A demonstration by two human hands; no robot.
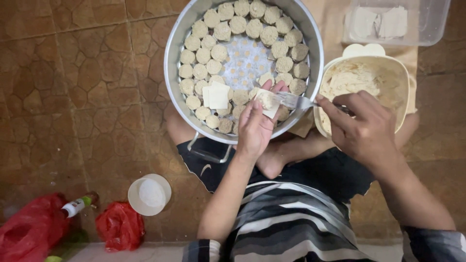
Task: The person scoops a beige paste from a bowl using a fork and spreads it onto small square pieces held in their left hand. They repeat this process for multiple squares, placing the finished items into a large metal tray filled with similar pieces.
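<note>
- While the left hand (255,127) cupped a square dumpling wrapper (268,103) flat across its fingers, palm up, over the near rim of the steamer pan (171,53), the wrapper sat like a small tray, seemingly so filling could be laid on it.
- The right hand (365,127) was closed around the handle of a metal fork (291,100), its tines lying on the wrapper with a dab of pale filling under them.
- The steamer pan rested on the tiled floor (73,87) against the person's crossed legs; finished round dumplings (221,30) stood packed in rings along its wall, leaving the perforated middle bare.
- A few spare wrappers (216,94) lay on the dumplings at the near side of the pan, close to the left hand.
- Just right of the pan, a cream tub (403,82) held the pale minced filling, within short reach of the fork.
- At the far right edge of the floor, a clear plastic box (432,22) held more wrappers.
- Towards the near left corner stood a small white cup (149,194), a bottle (77,205) and red plastic bags (119,225).
</note>
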